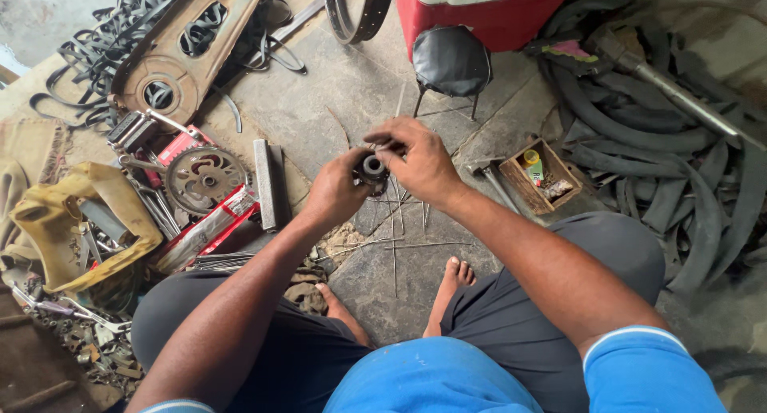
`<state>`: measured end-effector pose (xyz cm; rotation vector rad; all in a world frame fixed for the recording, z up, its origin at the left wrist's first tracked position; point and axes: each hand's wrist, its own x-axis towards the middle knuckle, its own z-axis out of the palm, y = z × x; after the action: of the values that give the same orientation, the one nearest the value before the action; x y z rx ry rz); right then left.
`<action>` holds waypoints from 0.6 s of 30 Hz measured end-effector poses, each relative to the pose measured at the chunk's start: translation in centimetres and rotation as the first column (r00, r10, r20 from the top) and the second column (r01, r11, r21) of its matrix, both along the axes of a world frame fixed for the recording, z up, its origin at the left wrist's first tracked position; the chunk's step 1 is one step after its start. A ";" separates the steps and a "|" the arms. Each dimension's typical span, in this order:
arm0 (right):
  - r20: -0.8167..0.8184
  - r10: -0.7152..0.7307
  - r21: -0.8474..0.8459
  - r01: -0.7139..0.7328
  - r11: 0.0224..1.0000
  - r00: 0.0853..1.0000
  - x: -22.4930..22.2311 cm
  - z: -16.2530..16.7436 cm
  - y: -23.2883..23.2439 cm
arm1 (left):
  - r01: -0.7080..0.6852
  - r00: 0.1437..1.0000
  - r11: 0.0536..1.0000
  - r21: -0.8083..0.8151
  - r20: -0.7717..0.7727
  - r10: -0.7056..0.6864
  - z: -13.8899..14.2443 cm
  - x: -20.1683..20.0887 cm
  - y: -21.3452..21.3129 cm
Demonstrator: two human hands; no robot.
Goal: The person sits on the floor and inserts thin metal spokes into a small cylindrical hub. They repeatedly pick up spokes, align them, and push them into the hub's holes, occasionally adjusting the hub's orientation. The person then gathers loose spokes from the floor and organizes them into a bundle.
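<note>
I see both hands raised over the stone floor (351,85), meeting on a small dark wheel hub (371,170). My left hand (335,191) curls around the hub from the left, fingers closed on its body so only the round end with its pale centre shows. My right hand (419,164) comes in from the right and arches over the top, fingers half bent, thumb and fingertips pinching at the hub's upper edge; I cannot tell what, if anything, sits between those fingertips. The hub hangs between the two hands, clear of the floor, above a scatter of thin metal spokes (394,237) lying just ahead of my bare feet.

To the left lie a toothed chainring (204,177), a red flat package (209,225) and a yellow cloth bag (76,221) with tools about it. To the right, near my right forearm, stands a small wooden box (540,176) beside a hammer (489,176), and beyond it a heap of black rubber tyres (663,157). A black saddle (451,60) stands farther ahead before a red crate (495,17).
</note>
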<state>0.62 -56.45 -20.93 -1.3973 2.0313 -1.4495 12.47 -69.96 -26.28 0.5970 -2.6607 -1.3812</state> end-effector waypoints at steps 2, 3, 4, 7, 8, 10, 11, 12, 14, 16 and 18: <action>-0.034 -0.069 -0.088 0.066 0.994 0.997 -0.2 0.8 0.1 | 0.050 0.997 0.999 -0.021 0.065 -0.049 -0.2 -0.1 0.3; -0.049 -0.105 -0.131 0.098 0.987 0.993 -0.4 1.5 0.1 | 0.075 0.993 0.996 -0.045 0.089 -0.071 -0.4 0.0 0.4; -0.103 -0.152 -0.219 0.126 0.968 0.983 -0.9 2.4 0.3 | 0.099 0.989 0.993 -0.066 0.113 -0.091 -0.6 0.0 0.5; -0.289 -0.316 -0.471 0.153 0.869 0.904 -2.9 5.9 3.1 | 0.105 0.988 0.983 -0.150 0.131 -0.086 -1.5 0.2 0.0; -0.314 -0.363 -0.552 0.142 0.822 0.877 -3.6 7.1 4.1 | 0.067 0.988 0.989 -0.130 0.149 -0.048 -1.8 0.2 -0.3; -0.230 -0.351 -0.604 0.150 0.783 0.908 -4.3 8.1 4.9 | -0.009 0.983 0.996 -0.091 0.183 0.025 -2.5 0.0 -1.2; -0.189 -0.334 -0.574 0.172 0.801 0.923 -4.2 8.0 5.4 | -0.056 0.981 0.996 -0.071 0.180 0.068 -2.8 -0.1 -1.7; -0.130 -0.321 -0.512 0.214 0.832 0.938 -3.6 7.5 5.7 | -0.102 0.978 0.994 -0.049 0.181 0.109 -3.0 -0.2 -2.2; 0.005 -0.313 -0.341 0.296 0.892 0.950 -2.2 5.4 5.9 | -0.188 0.973 0.982 -0.013 0.131 0.188 -3.3 -0.3 -2.7; 0.079 -0.242 -0.215 0.254 0.943 0.967 -1.4 2.6 4.5 | -0.260 0.965 0.966 0.016 0.029 0.259 -3.0 -0.3 -3.1; 0.098 -0.251 0.056 0.246 0.968 0.963 -0.3 -0.4 3.7 | -0.281 0.958 0.959 0.031 -0.044 0.282 -2.3 -0.3 -3.3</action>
<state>0.36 -52.74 -21.35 -1.0548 2.2184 -1.5304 12.20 -73.27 -28.60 0.8928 -2.4079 -1.3291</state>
